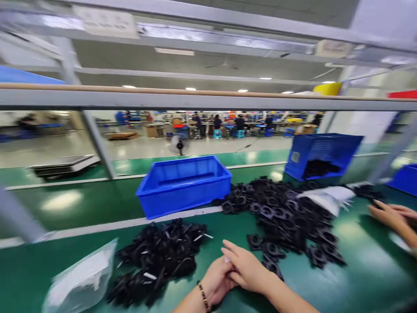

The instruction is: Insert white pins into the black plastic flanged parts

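Note:
My left hand point(217, 280), with a beaded bracelet at the wrist, and my right hand point(247, 268) meet over the green work surface point(365, 278). The right fingers lie across the left ones, and both hands look closed together. A bit of white point(227, 259) shows between the fingertips; what it belongs to is hidden. Left of my hands lies a heap of black parts with white strips point(163, 254). Beyond my right hand spreads a larger pile of black ring-shaped parts point(283, 213).
A blue bin point(187, 198) stands behind the piles. Another blue bin point(295, 156), on its side, holds black parts. Plastic bags lie at the left point(81, 278) and on the big pile point(322, 199). A co-worker's hands point(392, 217) are at the right edge. A metal rail point(208, 101) crosses above.

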Tool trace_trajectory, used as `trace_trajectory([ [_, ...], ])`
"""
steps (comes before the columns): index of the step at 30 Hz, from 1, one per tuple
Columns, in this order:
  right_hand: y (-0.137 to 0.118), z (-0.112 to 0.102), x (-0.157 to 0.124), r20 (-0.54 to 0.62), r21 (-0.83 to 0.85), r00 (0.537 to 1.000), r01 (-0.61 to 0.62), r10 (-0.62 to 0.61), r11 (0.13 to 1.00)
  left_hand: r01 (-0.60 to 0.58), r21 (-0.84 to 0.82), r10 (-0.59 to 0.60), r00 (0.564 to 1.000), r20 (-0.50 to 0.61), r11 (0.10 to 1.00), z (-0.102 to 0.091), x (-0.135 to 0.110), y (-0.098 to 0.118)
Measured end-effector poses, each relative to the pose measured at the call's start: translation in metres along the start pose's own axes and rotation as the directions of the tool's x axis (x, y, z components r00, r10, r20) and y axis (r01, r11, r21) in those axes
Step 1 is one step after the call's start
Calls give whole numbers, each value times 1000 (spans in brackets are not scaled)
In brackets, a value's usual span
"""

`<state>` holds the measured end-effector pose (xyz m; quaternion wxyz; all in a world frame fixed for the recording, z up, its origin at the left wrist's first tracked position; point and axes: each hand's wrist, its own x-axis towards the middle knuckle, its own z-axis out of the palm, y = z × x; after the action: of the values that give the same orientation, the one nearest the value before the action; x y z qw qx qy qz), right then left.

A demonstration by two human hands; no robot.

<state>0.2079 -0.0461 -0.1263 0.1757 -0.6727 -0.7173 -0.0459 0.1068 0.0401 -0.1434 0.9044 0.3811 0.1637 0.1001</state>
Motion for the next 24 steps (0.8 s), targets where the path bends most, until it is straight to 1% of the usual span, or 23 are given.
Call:
trace_trajectory([
  [2, -2, 0, 7, 23, 20, 999, -44, 43, 999, 8, 13, -8, 1000, -5, 1000, 0, -4, 5],
  [4, -4, 1, 12, 32, 28, 998, -60, 60, 998, 21, 7, -21, 1000, -6, 1000, -3, -9, 10],
  [9, -7, 1, 13, 63, 17, 997, -38, 37, 999, 36, -47, -37, 999, -14, 998, -9, -11, 10],
  [13, -7, -2, 16, 72, 16, 997, -34, 33, 999, 43, -96, -48, 997, -53, 994, -8, -10, 8],
  [17, 1, 8, 21, 76, 57, 997, -16, 11, 998, 84, -77, -93, 988, -125, 994, -3, -9, 11],
  [19, 8, 16, 22, 78, 88, 997, -6, -1, 996, 95, -104, -109, 984, -138, 990, -2, -6, 13],
  [22, 19, 20, 20, 40, 132, 999, 11, -17, 991, 148, -169, -172, 976, -136, 975, -5, 0, 16],
  [24, 24, 19, 18, -24, 159, 998, 58, -55, 986, 205, -198, -224, 971, -80, 959, -9, 3, 15],
])
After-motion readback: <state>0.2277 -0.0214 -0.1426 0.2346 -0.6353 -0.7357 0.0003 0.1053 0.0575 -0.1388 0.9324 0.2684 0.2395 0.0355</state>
